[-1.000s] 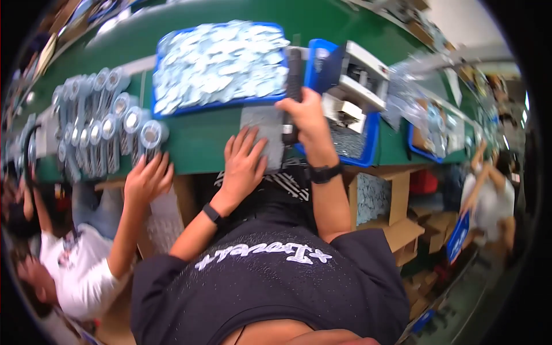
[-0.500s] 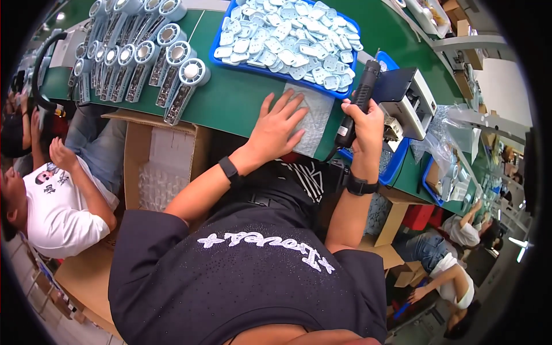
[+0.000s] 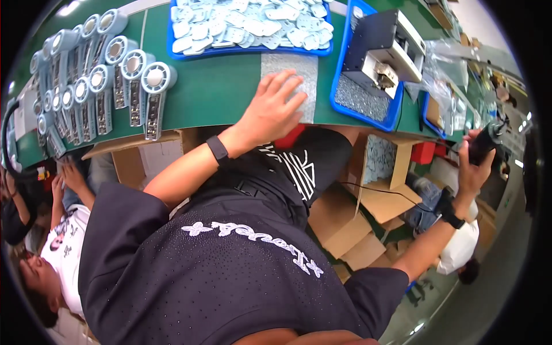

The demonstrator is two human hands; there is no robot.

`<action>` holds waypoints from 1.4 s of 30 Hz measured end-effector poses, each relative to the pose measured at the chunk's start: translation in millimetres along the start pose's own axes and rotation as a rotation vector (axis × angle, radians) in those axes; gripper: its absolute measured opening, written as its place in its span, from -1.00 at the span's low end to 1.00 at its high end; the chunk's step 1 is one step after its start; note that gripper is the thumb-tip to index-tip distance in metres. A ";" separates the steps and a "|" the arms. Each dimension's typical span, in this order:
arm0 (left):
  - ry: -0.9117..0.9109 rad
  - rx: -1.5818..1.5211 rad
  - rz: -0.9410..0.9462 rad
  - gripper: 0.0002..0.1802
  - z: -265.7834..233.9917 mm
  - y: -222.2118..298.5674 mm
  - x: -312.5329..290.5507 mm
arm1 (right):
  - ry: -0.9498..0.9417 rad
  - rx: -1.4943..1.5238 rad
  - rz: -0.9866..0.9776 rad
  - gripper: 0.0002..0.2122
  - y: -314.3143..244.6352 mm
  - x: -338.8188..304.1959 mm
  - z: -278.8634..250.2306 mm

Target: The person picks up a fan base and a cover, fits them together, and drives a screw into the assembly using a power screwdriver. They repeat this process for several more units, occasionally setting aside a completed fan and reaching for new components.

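Note:
My left hand (image 3: 271,110) lies flat with fingers spread on a grey textured mat (image 3: 291,82) at the front edge of the green bench (image 3: 218,92). My right hand (image 3: 477,163) is stretched far out to the right, away from the bench, and grips a black cylindrical tool (image 3: 486,140) with a cable trailing from it. A blue tray (image 3: 250,50) of small pale flat parts sits just behind the mat. A second blue tray (image 3: 361,109) to the right holds a grey box-shaped machine (image 3: 384,46).
Rows of grey handled devices with round heads (image 3: 100,80) lie on the bench's left. Open cardboard boxes (image 3: 374,184) stand under the bench. One person sits at my left (image 3: 46,259); another is low at the right (image 3: 460,253). Clear plastic bags (image 3: 448,75) lie further right.
My right hand has swung the black tool away from the mat, out to the right beyond the bench. My left hand stays on the mat. The view has tilted.

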State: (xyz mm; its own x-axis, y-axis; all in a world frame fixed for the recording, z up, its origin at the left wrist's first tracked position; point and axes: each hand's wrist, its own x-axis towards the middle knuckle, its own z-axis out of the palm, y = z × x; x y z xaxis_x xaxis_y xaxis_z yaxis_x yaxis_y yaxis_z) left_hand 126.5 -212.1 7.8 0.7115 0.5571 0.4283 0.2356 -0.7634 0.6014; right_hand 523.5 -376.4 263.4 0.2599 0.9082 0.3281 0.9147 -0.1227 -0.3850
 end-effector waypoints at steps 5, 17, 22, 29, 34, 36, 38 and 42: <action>0.018 0.010 -0.042 -0.59 1.8 -4.4 -3.1 | -0.117 -0.755 0.009 -0.54 16.6 -60.1 -102.0; 0.074 -0.157 0.014 -0.58 -3.3 -8.4 -7.7 | 0.064 -0.475 -0.197 -0.45 -119.6 -176.2 7.9; -0.169 -0.526 0.235 -0.40 -20.4 19.2 -22.4 | 0.067 -0.017 -0.136 -0.67 -187.4 -157.2 125.6; -0.311 -1.649 -0.235 -0.34 -25.9 59.0 -50.0 | 0.145 0.466 0.297 -0.82 -203.1 -152.6 250.9; 0.018 -1.596 -0.480 -0.46 -40.0 19.2 -49.4 | 0.014 0.525 0.227 -0.74 -193.4 -136.2 239.6; 0.336 -1.718 -0.418 -0.50 -50.5 10.8 -41.0 | -0.018 0.485 0.050 -0.71 -193.0 -129.2 237.6; 0.409 -1.774 -0.433 -0.49 -62.0 15.1 -30.9 | -0.350 0.601 0.140 -0.73 -195.6 -129.2 239.3; 0.482 -1.878 -0.485 -0.48 -68.9 17.9 -11.1 | -0.336 0.824 0.163 -0.64 -191.1 -106.1 265.8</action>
State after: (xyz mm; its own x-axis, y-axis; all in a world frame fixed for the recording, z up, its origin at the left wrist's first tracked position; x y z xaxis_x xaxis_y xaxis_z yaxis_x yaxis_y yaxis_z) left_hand 77.2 -209.5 60.3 0.5344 0.8444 -0.0375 -0.7702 0.5047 0.3900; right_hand 239.0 -342.9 72.8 0.1447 0.9895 -0.0042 0.3295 -0.0522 -0.9427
